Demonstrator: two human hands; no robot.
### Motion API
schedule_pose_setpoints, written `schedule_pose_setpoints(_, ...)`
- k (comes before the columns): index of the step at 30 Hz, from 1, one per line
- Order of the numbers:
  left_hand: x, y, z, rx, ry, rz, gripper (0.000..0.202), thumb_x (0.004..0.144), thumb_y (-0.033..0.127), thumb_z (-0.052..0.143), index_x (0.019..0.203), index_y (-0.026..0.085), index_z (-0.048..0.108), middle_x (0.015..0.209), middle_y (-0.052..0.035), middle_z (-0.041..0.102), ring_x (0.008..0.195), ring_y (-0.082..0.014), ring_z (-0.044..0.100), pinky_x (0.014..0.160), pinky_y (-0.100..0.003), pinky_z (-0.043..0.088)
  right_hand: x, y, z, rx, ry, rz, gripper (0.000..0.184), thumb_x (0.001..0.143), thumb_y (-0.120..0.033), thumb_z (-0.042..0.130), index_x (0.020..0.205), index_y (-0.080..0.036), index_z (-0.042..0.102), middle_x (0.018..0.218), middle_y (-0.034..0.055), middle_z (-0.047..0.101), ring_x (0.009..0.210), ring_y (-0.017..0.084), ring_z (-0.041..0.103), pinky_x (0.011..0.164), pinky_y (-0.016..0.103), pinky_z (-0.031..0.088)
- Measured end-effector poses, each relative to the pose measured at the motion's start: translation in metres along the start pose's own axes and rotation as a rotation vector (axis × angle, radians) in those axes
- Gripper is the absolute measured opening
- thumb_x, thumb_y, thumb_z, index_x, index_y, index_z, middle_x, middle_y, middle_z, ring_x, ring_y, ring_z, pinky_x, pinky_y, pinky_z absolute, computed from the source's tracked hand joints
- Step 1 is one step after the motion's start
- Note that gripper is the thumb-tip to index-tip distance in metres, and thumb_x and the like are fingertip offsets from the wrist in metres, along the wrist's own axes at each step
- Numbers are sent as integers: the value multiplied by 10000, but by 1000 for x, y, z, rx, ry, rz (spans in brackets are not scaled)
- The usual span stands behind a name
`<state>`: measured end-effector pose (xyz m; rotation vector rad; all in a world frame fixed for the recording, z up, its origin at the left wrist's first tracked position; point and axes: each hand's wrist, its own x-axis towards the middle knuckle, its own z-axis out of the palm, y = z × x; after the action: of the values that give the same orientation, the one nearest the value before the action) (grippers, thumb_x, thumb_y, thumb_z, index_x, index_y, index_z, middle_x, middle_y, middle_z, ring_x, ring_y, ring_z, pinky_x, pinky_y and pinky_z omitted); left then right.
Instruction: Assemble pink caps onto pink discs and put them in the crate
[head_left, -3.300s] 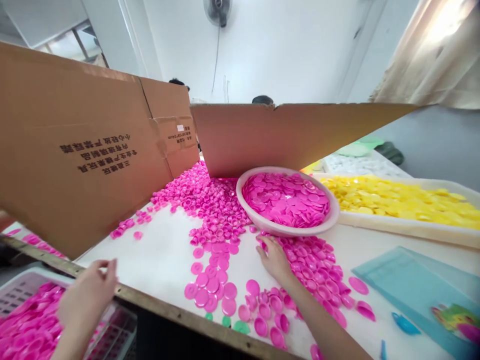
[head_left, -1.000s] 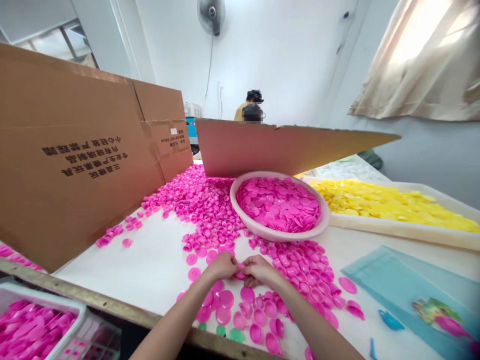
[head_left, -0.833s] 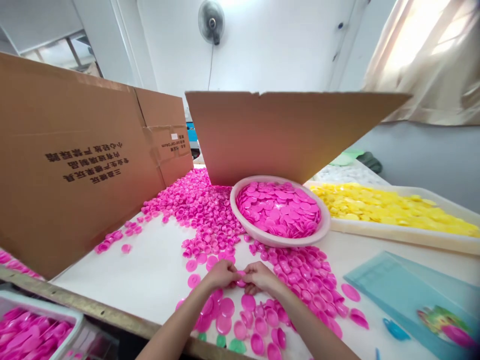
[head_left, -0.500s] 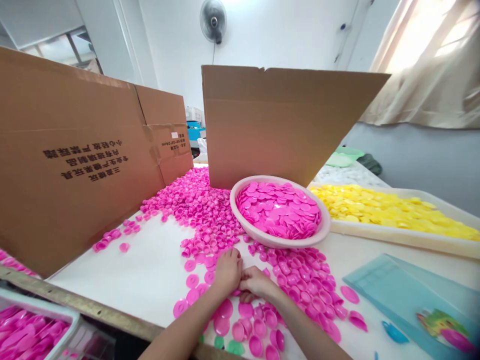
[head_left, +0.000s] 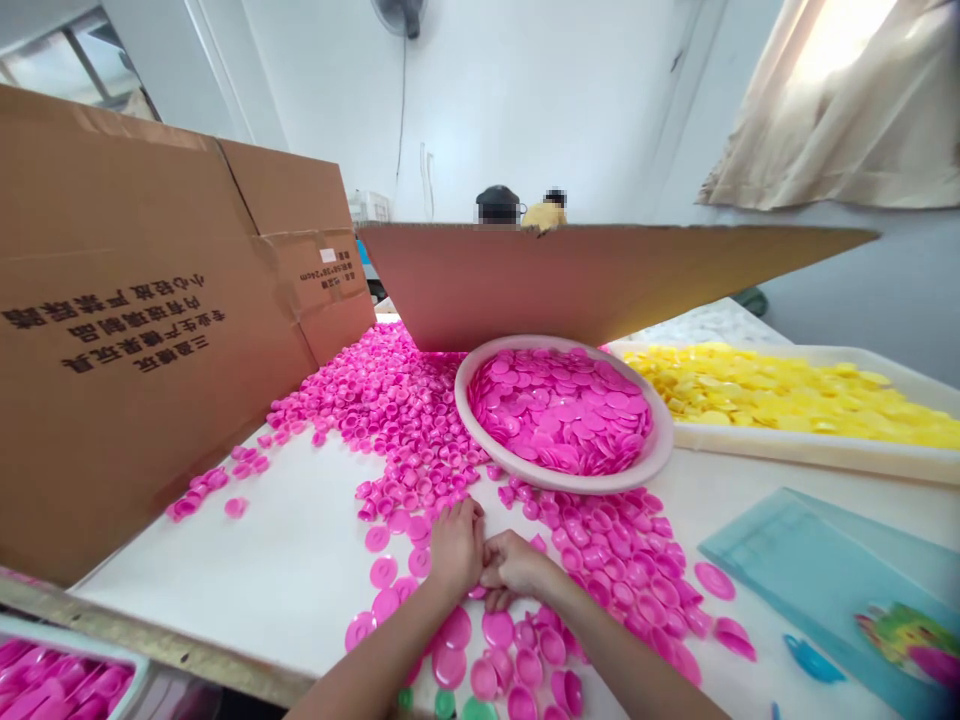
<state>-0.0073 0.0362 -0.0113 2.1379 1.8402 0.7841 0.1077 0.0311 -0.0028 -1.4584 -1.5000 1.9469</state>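
**Head view:** both forearms reach in from the near edge of a white table (head_left: pixel 225 570), seen from above.

**Left hand (head_left: pixel 455 548):** palm down, fingers together against the table, just beside the right hand.

**Right hand (head_left: pixel 514 565):** curled, fingers bent toward the left hand. Whether either hand grips anything cannot be told.

**Around the hands:** pink plastic caps (head_left: pixel 607 560) lie in a loose drift ahead, to the right and below the wrists, with green caps (head_left: pixel 477 710) near the table's edge.

**Just ahead:** a pale pink round basin (head_left: pixel 570 483) heaped with pink caps.

**To the right:** a white tray (head_left: pixel 817 465) of yellow caps (head_left: pixel 750 400); nearer, a teal plastic sheet (head_left: pixel 795 560) and a small blue plastic piece (head_left: pixel 811 660).

**To the left:** an upright printed cardboard sheet (head_left: pixel 150 300); at near left, a crate (head_left: pixel 67 645) of pink pieces.

**Far ahead:** two co-workers (head_left: pixel 547 215) behind a second cardboard sheet (head_left: pixel 525 285).
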Motion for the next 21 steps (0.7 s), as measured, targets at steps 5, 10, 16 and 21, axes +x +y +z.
schedule_pose_setpoints(5, -2, 3, -4, -2, 32, -28, 216, 835, 254, 308, 838, 183, 512, 789, -28, 562, 733, -142, 487, 653, -254, 320, -5, -3, 2, -12, -5, -15, 124, 690, -8, 451, 752, -115, 453, 412, -15, 550, 415, 127, 585, 410, 165, 471)
schedule_pose_setpoints(10, -5, 9, -10, 63, -33, -16, 255, 848, 307, 295, 843, 180, 516, 763, -31, 567, 684, -129, 501, 598, -231, 317, -7, 3, 6, -113, 56, -98, 101, 743, -29, 420, 794, -111, 450, 420, -20, 549, 418, 114, 579, 400, 160, 462)
schedule_pose_setpoints(16, -18, 12, -21, 32, -62, -32, 384, 859, 396, 224, 828, 172, 534, 754, -37, 572, 639, -122, 503, 558, -228, 295, -11, 3, 2, -168, 35, -157, 88, 741, -80, 483, 822, -107, 505, 459, -12, 568, 437, 114, 587, 424, 172, 477)
schedule_pose_setpoints(21, -29, 10, -19, 1, -77, -13, 433, 857, 437, 187, 815, 176, 529, 770, -33, 573, 644, -112, 507, 555, -214, 300, -14, -2, 0, -163, 37, -147, 80, 708, -145, 562, 770, -94, 565, 458, -7, 565, 425, 105, 574, 422, 170, 476)
